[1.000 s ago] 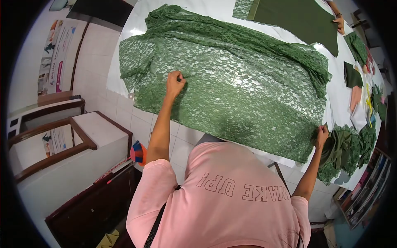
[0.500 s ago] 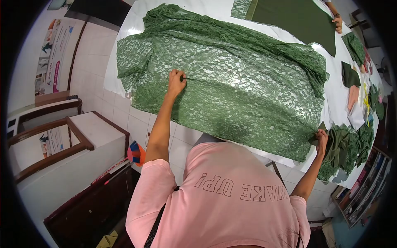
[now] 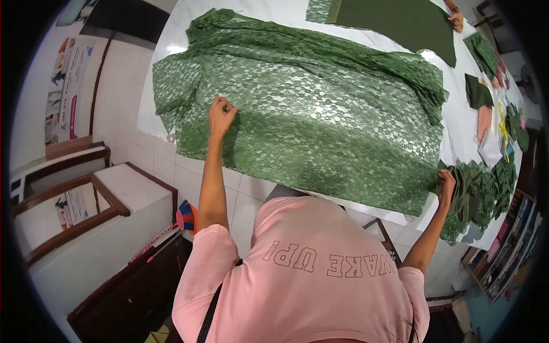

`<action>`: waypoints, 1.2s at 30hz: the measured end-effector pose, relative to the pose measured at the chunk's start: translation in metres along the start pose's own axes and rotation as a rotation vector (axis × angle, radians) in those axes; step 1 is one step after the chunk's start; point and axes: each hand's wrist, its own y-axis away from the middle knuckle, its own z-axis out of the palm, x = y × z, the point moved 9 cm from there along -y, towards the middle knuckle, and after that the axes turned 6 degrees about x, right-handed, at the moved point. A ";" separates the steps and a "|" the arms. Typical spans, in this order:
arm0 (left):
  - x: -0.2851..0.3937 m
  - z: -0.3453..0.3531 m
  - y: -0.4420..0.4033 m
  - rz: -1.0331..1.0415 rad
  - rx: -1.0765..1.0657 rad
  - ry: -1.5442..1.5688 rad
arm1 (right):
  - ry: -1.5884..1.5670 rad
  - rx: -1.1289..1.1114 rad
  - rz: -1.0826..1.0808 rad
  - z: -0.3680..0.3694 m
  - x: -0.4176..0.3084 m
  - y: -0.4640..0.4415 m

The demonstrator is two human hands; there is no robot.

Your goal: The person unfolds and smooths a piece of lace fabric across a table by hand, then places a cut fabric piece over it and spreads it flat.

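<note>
Green lace fabric (image 3: 309, 131) lies spread over the white table, bunched along its far side and looking darker, as if doubled, along the near side. My left hand (image 3: 222, 119) is closed in a pinch over the left part of the lace; a small dark green bit shows between the fingers. At the near right corner my right hand (image 3: 445, 187) has its fingers closed on the lace edge. Just beyond that hand lies a crumpled pile of dark green cloth and lace (image 3: 472, 186).
Plain dark green fabric (image 3: 394, 26) lies at the far side, with another person's hand (image 3: 456, 22) on its right end. Cloth scraps (image 3: 486, 117) lie along the right of the white table (image 3: 148, 108). A wooden-framed cabinet (image 3: 131, 188) stands at left, bookshelves (image 3: 503, 246) at right.
My left hand has moved left across the lace, and the dark line stretching from its fingers no longer shows. My right hand stays at the right corner. The whole view has shifted slightly.
</note>
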 end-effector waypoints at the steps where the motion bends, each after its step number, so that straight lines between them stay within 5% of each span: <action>1: -0.007 0.004 -0.008 -0.056 -0.020 0.040 | -0.099 0.070 0.004 -0.009 0.001 -0.006; 4: 0.011 0.002 -0.023 -0.279 -0.121 0.117 | -0.100 0.110 -0.055 -0.027 0.015 -0.049; 6: 0.028 0.004 -0.039 -0.156 0.049 -0.046 | -0.089 0.047 -0.114 -0.016 0.013 -0.064; 9: 0.036 0.026 -0.042 -0.243 0.012 -0.114 | 0.017 0.070 -0.118 -0.003 0.011 -0.075; 12: 0.028 0.042 -0.024 -0.214 0.078 -0.155 | 0.324 0.083 -0.412 0.008 0.007 -0.087; 16: 0.024 0.018 0.024 -0.104 0.268 -0.132 | 1.219 0.376 -0.630 0.040 -0.014 -0.008; 18: 0.003 0.006 0.058 -0.172 0.286 -0.254 | 1.103 0.306 -0.746 0.034 0.007 0.004; 21: -0.046 -0.009 0.120 -0.236 0.348 -0.461 | 1.318 0.380 -0.665 0.019 0.017 0.037; 23: -0.077 -0.017 0.160 -0.373 0.358 -0.532 | 1.456 0.437 -0.400 -0.014 0.041 0.035; 27: -0.089 -0.045 0.206 -0.621 0.531 -0.462 | 1.656 0.507 -0.323 -0.033 0.027 0.044; 28: -0.086 -0.044 0.209 -0.622 0.531 -0.456 | 1.657 0.513 -0.323 -0.034 0.027 0.047; 32: -0.071 -0.037 0.200 -0.820 0.429 -0.356 | 1.317 0.492 -0.874 0.035 0.012 0.080; 34: -0.073 -0.027 0.190 -0.780 0.435 -0.417 | 1.045 0.250 -0.980 0.081 -0.003 0.119; 36: -0.074 -0.027 0.189 -0.775 0.449 -0.454 | 1.111 0.230 -0.933 0.088 0.013 0.129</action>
